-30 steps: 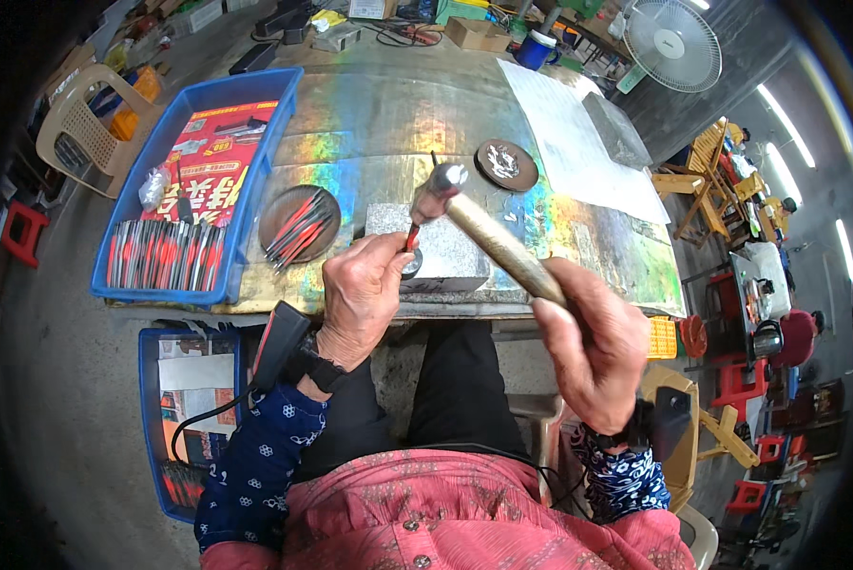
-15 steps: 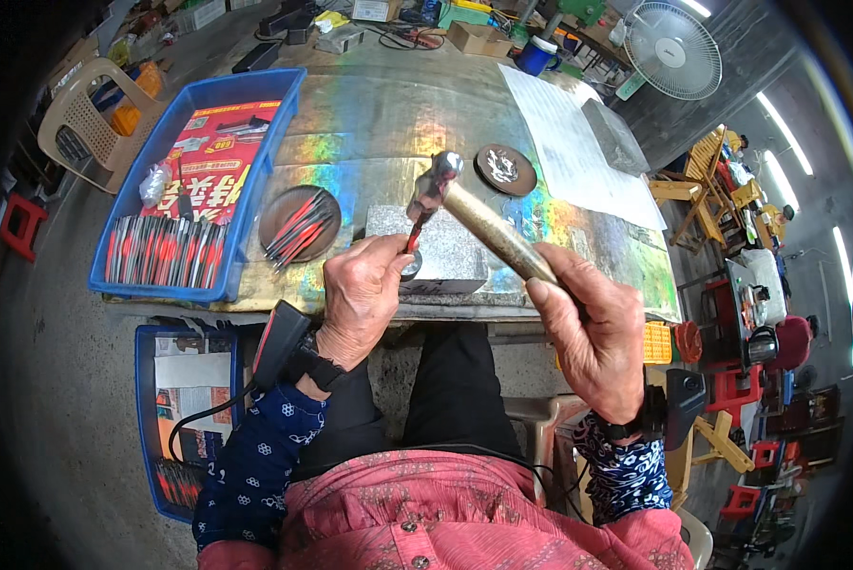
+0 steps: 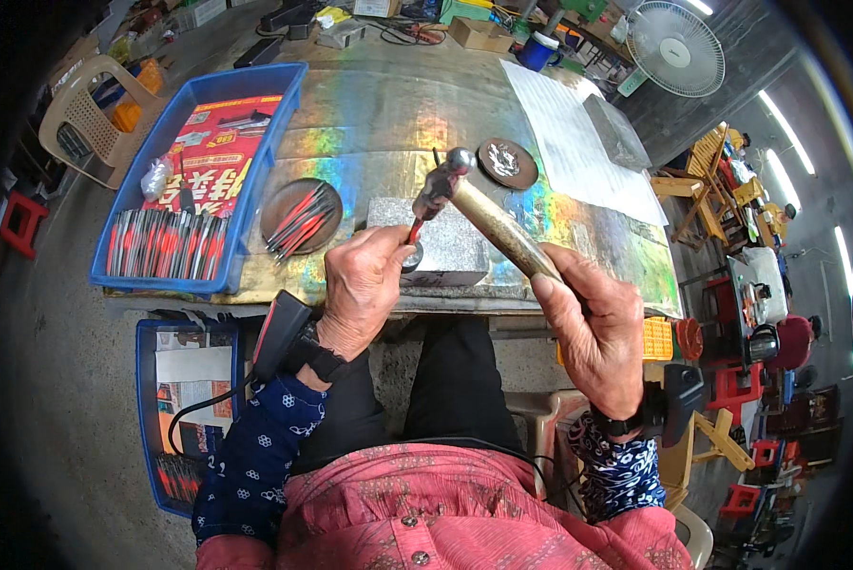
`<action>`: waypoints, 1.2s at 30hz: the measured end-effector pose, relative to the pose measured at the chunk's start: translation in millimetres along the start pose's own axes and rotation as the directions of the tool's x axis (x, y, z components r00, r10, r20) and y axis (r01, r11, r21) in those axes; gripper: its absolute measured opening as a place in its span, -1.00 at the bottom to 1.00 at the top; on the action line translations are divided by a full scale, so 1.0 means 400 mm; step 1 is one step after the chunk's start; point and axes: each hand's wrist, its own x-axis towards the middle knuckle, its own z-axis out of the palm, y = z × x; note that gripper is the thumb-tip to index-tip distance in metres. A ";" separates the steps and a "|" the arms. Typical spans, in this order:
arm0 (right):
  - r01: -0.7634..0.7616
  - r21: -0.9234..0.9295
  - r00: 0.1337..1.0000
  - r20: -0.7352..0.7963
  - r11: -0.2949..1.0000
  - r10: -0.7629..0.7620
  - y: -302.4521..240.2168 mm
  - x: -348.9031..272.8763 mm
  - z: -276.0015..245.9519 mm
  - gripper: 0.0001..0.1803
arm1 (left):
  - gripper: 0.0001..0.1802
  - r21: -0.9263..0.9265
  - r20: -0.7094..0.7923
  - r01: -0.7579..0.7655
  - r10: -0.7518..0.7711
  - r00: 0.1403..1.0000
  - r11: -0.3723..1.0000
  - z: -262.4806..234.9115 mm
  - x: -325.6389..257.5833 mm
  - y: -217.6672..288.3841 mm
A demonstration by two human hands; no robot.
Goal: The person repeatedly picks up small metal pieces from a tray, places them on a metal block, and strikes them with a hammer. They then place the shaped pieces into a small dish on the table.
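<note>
My right hand [image 3: 593,328] is closed round the pale wooden handle of a hammer [image 3: 498,226], whose metal head is up over the block. My left hand [image 3: 363,290] pinches a slim red-and-black tool [image 3: 415,231] upright, its upper part largely hidden behind the hammer head. A small round metal piece [image 3: 412,256] shows beside the left fingertips. Below both hands sits a speckled grey metal block [image 3: 457,249] at the table's near edge. Similar red-and-black tools [image 3: 303,220] lie in a round brown dish [image 3: 272,204] to the left.
A blue tray [image 3: 293,104] at the left holds a row of red-and-black tools and a red printed sheet. A brown dish [image 3: 488,157] with small white pieces, white paper [image 3: 564,123] and a grey block [image 3: 616,133] are beyond. Another blue tray [image 3: 146,408] sits lower left.
The hammer head has shifted slightly up and to the right. A thin dark tip now shows above it. My left hand keeps its pinch in nearly the same place.
</note>
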 end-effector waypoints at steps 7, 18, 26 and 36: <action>-0.015 -0.017 0.993 -0.119 1.000 0.013 0.072 -0.028 0.042 -0.75 | -0.84 -0.092 0.014 0.121 -0.120 0.993 0.988 -0.005 -0.005 0.000; -0.004 -0.350 0.972 -0.220 0.937 -0.078 0.203 -0.070 0.171 -0.61 | -0.76 -0.563 0.141 0.453 -0.460 0.876 0.691 -0.160 0.000 -0.057; 0.003 -0.486 0.970 -0.210 0.874 -0.120 0.251 -0.101 0.236 -0.45 | -0.74 0.111 -0.019 0.355 -0.355 0.935 0.928 -0.247 -0.022 -0.114; -0.085 -0.348 0.995 -0.086 0.934 0.059 0.253 -0.113 0.249 -0.38 | -0.93 0.805 0.168 -0.134 -0.005 0.986 0.577 -0.211 -0.001 -0.174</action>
